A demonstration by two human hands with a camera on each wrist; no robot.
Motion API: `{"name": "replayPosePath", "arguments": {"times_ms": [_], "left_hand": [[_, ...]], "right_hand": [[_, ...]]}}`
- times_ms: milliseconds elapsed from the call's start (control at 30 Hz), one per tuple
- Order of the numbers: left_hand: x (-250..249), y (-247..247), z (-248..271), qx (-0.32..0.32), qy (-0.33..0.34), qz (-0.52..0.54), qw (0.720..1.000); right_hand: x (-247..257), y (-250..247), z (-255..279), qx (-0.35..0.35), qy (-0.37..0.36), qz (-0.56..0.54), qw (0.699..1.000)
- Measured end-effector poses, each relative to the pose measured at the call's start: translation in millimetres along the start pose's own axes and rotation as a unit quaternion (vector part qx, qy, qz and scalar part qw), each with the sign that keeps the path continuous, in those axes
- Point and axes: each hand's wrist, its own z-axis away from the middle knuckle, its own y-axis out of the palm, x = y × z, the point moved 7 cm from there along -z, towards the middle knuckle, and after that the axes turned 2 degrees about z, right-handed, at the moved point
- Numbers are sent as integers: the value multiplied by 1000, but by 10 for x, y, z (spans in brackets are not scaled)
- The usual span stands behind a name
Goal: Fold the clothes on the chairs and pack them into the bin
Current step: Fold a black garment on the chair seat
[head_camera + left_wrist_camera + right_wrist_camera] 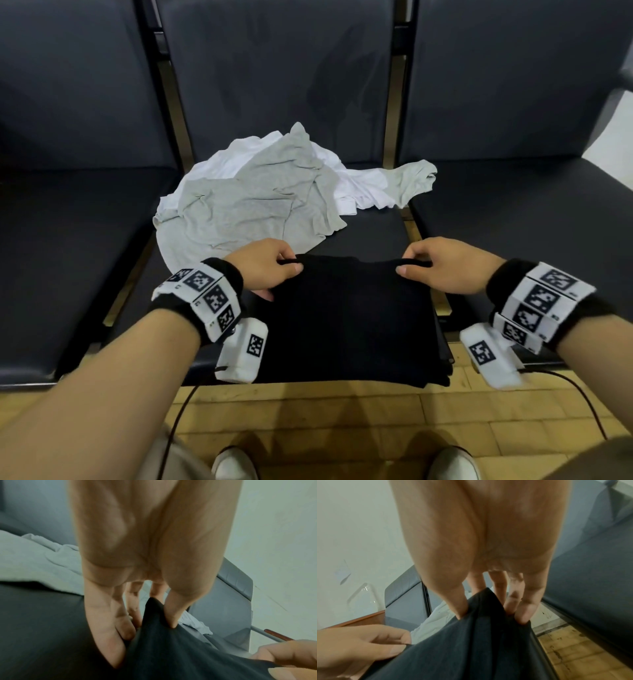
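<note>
A black garment [349, 318], folded into a rectangle, lies on the front of the middle chair seat [373, 229]. My left hand [270, 267] pinches its far left corner between thumb and fingers. My right hand [435, 267] pinches the far right corner the same way. In the left wrist view the black cloth [171, 649] rises in a peak between the thumb and fingers of my left hand [150, 615]. The right wrist view shows the cloth [471, 642] pinched by my right hand [491, 604]. A crumpled grey shirt [246, 202] and a white garment [356, 185] lie behind on the same seat.
Dark padded chairs stand to the left [68, 240] and right [534, 212], with backrests behind. A tiled yellowish floor [342, 418] lies below the seat edge, with my shoes [233, 462] and two black cables [582, 394] on it. No bin is in view.
</note>
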Motion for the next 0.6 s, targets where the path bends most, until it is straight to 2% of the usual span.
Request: {"name": "replayPosePath", "arguments": {"times_ms": [100, 300, 433, 600], "left_hand": [[-20, 54, -66, 11, -16, 19, 1000], [-69, 213, -44, 76, -45, 75, 993], [-130, 272, 22, 129, -17, 153, 980], [-249, 269, 228, 138, 11, 244, 960]], "right_hand": [[16, 36, -52, 0, 14, 19, 1000], [142, 143, 3, 51, 22, 42, 998], [291, 138, 90, 73, -6, 17, 997], [359, 84, 176, 65, -24, -28, 997]]}}
